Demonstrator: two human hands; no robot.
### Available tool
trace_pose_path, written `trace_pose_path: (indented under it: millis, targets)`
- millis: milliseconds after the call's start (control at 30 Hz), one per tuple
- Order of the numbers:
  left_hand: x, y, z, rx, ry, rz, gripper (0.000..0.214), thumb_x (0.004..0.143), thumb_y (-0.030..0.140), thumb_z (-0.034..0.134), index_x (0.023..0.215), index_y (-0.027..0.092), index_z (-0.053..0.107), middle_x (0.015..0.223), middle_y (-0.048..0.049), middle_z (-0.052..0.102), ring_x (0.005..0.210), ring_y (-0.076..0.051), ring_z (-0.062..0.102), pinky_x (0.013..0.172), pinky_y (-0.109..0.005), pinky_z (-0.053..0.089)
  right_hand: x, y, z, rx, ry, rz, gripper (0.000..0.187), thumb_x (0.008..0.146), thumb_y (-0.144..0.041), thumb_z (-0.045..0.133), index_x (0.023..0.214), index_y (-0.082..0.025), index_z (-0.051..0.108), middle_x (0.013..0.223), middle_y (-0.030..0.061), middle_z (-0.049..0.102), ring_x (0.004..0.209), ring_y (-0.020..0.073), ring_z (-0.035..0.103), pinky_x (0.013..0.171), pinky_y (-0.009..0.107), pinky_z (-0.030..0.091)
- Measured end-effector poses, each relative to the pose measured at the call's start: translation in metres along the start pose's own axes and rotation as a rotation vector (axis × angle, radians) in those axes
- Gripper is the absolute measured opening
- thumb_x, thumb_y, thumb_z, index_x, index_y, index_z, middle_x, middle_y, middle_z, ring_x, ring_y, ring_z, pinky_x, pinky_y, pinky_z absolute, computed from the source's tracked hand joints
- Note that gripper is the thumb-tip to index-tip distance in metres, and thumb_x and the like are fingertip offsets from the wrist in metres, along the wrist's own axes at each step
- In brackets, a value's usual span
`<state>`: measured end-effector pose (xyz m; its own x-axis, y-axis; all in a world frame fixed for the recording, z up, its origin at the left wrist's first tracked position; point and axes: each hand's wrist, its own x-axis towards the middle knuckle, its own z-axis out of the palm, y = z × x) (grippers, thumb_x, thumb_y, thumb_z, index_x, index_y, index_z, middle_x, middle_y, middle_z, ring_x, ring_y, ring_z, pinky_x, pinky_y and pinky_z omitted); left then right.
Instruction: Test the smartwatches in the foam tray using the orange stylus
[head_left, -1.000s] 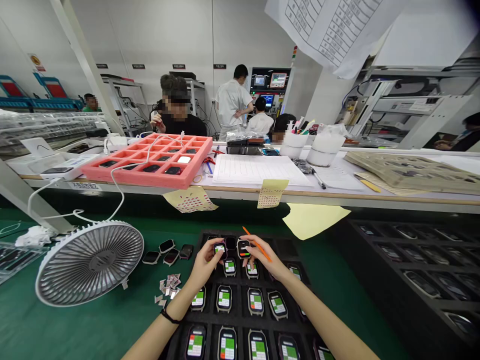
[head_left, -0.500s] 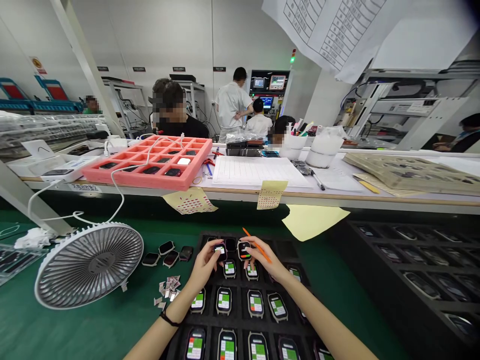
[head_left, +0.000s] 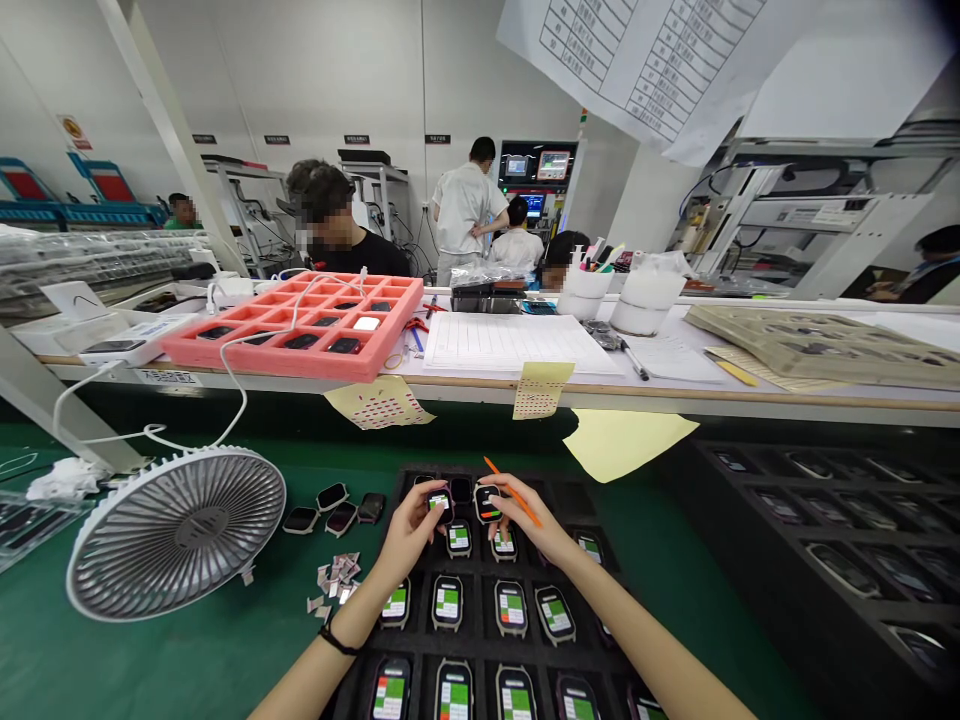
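My left hand (head_left: 409, 532) grips a smartwatch (head_left: 440, 504) by its sides, just above the top rows of a black compartment tray (head_left: 570, 497). My right hand (head_left: 529, 520) pinches a thin orange stylus (head_left: 516, 494), whose tip sits beside or on a second watch (head_left: 488, 504) that the fingers also touch. Several more watches, such as one (head_left: 459, 538) right below my hands, lie in the tray cells with green, white and red screens. My fingers hide part of both held watches.
To the left, a white desk fan (head_left: 176, 533) stands on the green mat (head_left: 187, 650), near several dark watches (head_left: 330, 510) and paper scraps (head_left: 334, 577). A second dark tray (head_left: 817, 560) lies right. Beyond the bench edge (head_left: 450, 384) sit a pink foam tray (head_left: 225, 350) and seated co-workers (head_left: 334, 225).
My hands stay in almost the same place on the watches. The whole view has shifted slightly, and the co-worker in the black top has turned their head.
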<state>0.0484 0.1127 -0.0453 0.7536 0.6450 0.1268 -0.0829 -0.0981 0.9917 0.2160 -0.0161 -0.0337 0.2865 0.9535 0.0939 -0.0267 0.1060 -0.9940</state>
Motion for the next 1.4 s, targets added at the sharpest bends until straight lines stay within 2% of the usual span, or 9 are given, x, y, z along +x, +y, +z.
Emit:
trace_pose_path:
  millis: [267, 733, 900, 1100, 1400]
  targets:
    - [0.0024, -0.0069, -0.0017, -0.036, -0.002, 0.008, 0.045, 0.079, 0.050, 0.057, 0.109, 0.017, 0.057, 0.083, -0.0039, 0.059, 0.052, -0.011, 0.055, 0.046, -0.022, 0.041, -0.0008, -0.0032, 0.0020, -0.014, 0.003, 0.004, 0.031, 0.084, -0.044, 0.057, 0.107, -0.023, 0.055, 0.087, 0.0028, 0.061, 0.050, 0.0119, 0.063, 0.043, 0.023, 0.046]
    - [0.0022, -0.0033, -0.0009, -0.064, -0.010, -0.022, 0.042, 0.078, 0.049, 0.057, 0.107, 0.018, 0.055, 0.078, -0.0013, 0.056, 0.054, -0.012, 0.057, 0.045, -0.021, 0.039, -0.0008, -0.0037, 0.0042, -0.129, 0.002, -0.010, 0.034, 0.081, -0.047, 0.059, 0.104, -0.022, 0.056, 0.085, 0.0020, 0.059, 0.048, 0.0097, 0.058, 0.045, 0.024, 0.047]
    - [0.0017, -0.0048, -0.0021, -0.038, -0.040, -0.026, 0.041, 0.080, 0.049, 0.055, 0.107, 0.017, 0.056, 0.078, -0.0005, 0.054, 0.053, -0.011, 0.056, 0.047, -0.022, 0.041, -0.0007, -0.0032, 0.0042, -0.096, -0.007, 0.003, 0.037, 0.081, -0.049, 0.059, 0.105, -0.020, 0.055, 0.090, 0.0032, 0.059, 0.047, 0.0095, 0.059, 0.047, 0.025, 0.049]
    - [0.0007, -0.0070, -0.0019, 0.005, -0.107, -0.024, 0.037, 0.084, 0.046, 0.052, 0.108, 0.018, 0.056, 0.083, -0.0023, 0.056, 0.054, -0.010, 0.054, 0.049, -0.022, 0.041, -0.0020, -0.0023, 0.0039, -0.117, -0.003, -0.009, 0.035, 0.081, -0.047, 0.059, 0.104, -0.021, 0.056, 0.083, 0.0013, 0.059, 0.049, 0.0096, 0.058, 0.047, 0.023, 0.049]
    - [-0.0001, -0.0086, -0.0019, 0.034, -0.118, -0.020, 0.037, 0.085, 0.044, 0.051, 0.110, 0.018, 0.056, 0.087, -0.0036, 0.058, 0.055, -0.010, 0.052, 0.050, -0.022, 0.041, -0.0021, -0.0010, 0.0049, -0.166, -0.020, -0.033, 0.033, 0.082, -0.046, 0.058, 0.103, -0.021, 0.057, 0.077, -0.0001, 0.057, 0.048, 0.0092, 0.054, 0.046, 0.024, 0.049]
